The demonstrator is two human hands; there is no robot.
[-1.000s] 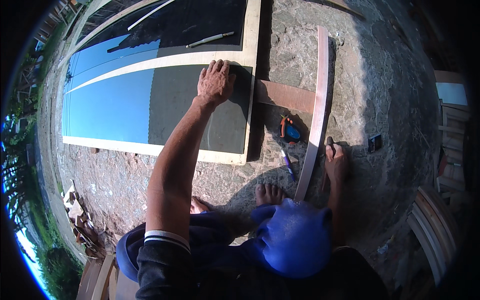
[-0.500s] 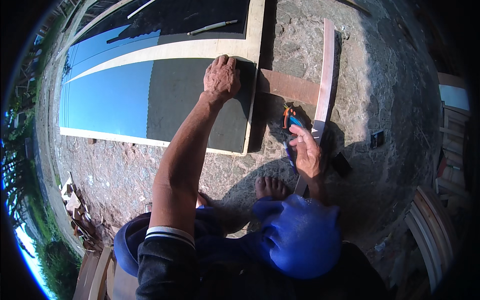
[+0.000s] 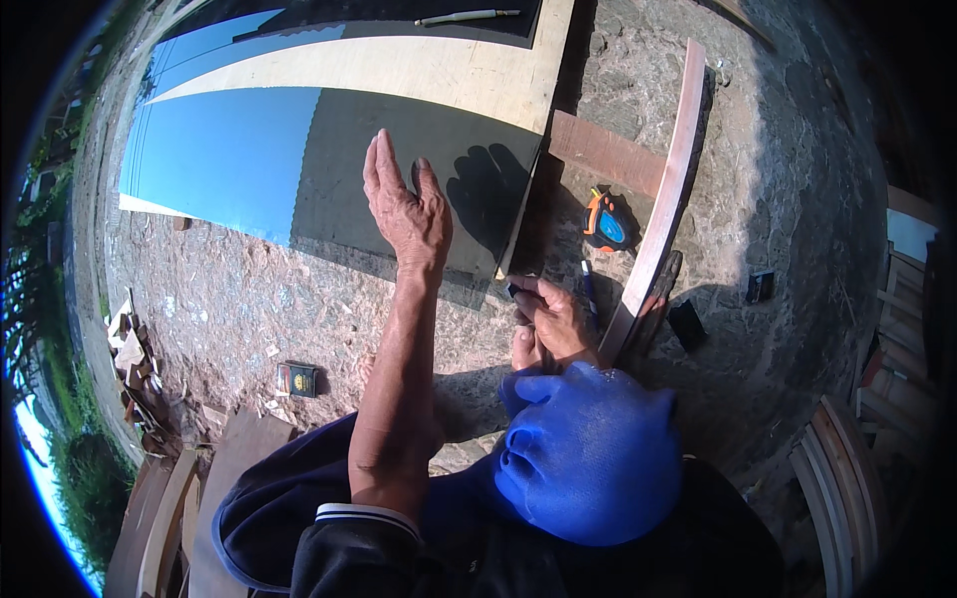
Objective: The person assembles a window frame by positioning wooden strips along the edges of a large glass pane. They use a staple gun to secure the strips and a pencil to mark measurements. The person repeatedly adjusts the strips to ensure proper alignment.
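Note:
A dark, glossy glass-like sheet (image 3: 369, 169), part of it mirroring blue sky, lies over a pale wooden panel (image 3: 449, 72). Its near edge reaches past the panel's near side. My left hand (image 3: 409, 214) is held over the sheet with fingers stretched and thumb apart, casting a shadow on it; it holds nothing. By the panel's near right corner, my right hand (image 3: 560, 321) is closed, thumb and finger pinched around a small dark thing that I cannot make out. A black and orange tape measure (image 3: 609, 221) and a pen (image 3: 589, 289) lie beyond that hand.
A long wooden strip (image 3: 663, 199) lies on the right, touching a brown board (image 3: 606, 149). A pen-like tool (image 3: 467, 17) rests on the far dark sheet. A small dark pack (image 3: 298, 379) and wood scraps (image 3: 135, 364) lie left; curved wooden pieces (image 3: 837, 478) stand right.
My left hand has come off the sheet's far edge and opened. My right hand has moved left from the strip to the panel's corner and closed. The sheet has shifted nearer, overhanging the panel.

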